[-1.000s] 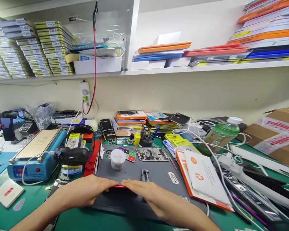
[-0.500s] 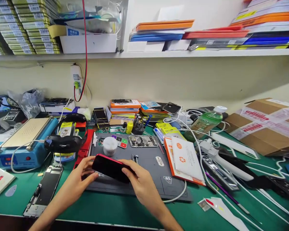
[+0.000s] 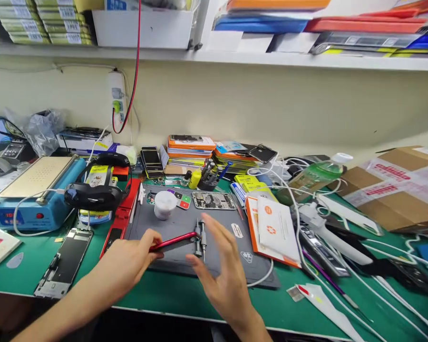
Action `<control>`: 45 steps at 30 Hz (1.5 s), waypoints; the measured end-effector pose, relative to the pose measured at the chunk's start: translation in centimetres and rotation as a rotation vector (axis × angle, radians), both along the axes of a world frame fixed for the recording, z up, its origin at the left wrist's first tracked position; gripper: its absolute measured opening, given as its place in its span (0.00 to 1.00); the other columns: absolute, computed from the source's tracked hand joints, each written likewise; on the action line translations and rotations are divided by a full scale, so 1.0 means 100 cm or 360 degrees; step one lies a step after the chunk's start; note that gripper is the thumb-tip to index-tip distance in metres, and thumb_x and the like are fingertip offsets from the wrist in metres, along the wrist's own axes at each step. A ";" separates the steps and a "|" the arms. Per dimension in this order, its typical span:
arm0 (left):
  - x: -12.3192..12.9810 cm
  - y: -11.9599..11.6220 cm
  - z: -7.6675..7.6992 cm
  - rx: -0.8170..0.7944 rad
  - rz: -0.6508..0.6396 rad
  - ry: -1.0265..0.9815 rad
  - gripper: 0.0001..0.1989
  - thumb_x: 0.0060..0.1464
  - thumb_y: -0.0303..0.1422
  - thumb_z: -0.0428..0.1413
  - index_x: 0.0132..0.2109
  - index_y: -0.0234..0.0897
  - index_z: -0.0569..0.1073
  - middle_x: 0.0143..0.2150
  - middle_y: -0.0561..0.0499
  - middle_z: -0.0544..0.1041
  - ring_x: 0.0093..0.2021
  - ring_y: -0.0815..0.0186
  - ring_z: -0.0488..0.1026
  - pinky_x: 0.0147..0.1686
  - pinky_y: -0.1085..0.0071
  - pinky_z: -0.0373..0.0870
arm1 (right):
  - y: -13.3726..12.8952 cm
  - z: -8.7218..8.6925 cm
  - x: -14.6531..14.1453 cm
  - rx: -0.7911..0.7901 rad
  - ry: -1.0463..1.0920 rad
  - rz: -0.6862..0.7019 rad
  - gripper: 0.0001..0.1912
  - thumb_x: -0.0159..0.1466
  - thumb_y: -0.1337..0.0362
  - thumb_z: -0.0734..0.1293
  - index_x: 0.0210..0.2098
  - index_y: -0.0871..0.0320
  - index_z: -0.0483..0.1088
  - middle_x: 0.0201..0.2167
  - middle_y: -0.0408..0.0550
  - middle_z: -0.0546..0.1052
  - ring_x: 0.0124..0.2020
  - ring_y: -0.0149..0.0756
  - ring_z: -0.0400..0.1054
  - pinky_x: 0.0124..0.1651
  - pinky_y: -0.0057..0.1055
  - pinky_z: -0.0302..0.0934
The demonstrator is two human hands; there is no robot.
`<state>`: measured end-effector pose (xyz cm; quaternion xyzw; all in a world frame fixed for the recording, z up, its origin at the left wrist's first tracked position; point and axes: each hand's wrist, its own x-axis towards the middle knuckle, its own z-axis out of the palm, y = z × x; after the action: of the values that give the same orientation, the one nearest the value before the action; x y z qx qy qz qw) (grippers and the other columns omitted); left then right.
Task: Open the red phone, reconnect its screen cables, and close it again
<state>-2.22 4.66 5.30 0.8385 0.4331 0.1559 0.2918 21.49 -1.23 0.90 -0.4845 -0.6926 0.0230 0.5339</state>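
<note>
My left hand point(image 3: 137, 256) pinches one end of a red smartphone point(image 3: 174, 241), which is turned edge-on above the dark work mat point(image 3: 221, 259). Beside the phone's other end, my right hand point(image 3: 223, 270) is open, thumb and fingers apart, holding nothing. Screwdrivers point(image 3: 200, 237) lie on the mat just behind the phone, between the two hands. A round white tub point(image 3: 165, 205) stands further back, near an opened phone body point(image 3: 214, 200) with its inner parts showing.
A blue heating plate machine point(image 3: 35, 194) and a detached phone screen point(image 3: 66, 261) are at left. White and orange envelopes point(image 3: 274, 228), tangled white cables, a green bottle point(image 3: 312, 178) and a cardboard box point(image 3: 395, 185) crowd the right. A shelf point(image 3: 271, 59) runs above.
The phone has turned from showing its dark face to edge-on. My right hand has let go of it and opened, while my left hand keeps hold. The camera view has tilted down.
</note>
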 end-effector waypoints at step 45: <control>-0.005 0.002 -0.019 -0.1202 0.0508 -0.1202 0.26 0.61 0.49 0.68 0.61 0.43 0.82 0.44 0.49 0.85 0.22 0.70 0.78 0.24 0.75 0.77 | -0.002 -0.005 0.000 -0.1034 0.1164 0.0216 0.30 0.78 0.44 0.62 0.75 0.48 0.65 0.67 0.53 0.77 0.58 0.46 0.81 0.61 0.45 0.78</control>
<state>-2.73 4.84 3.37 0.4855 0.4458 0.3218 0.6797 21.51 -1.45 0.44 -0.5400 -0.4469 0.4410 0.5606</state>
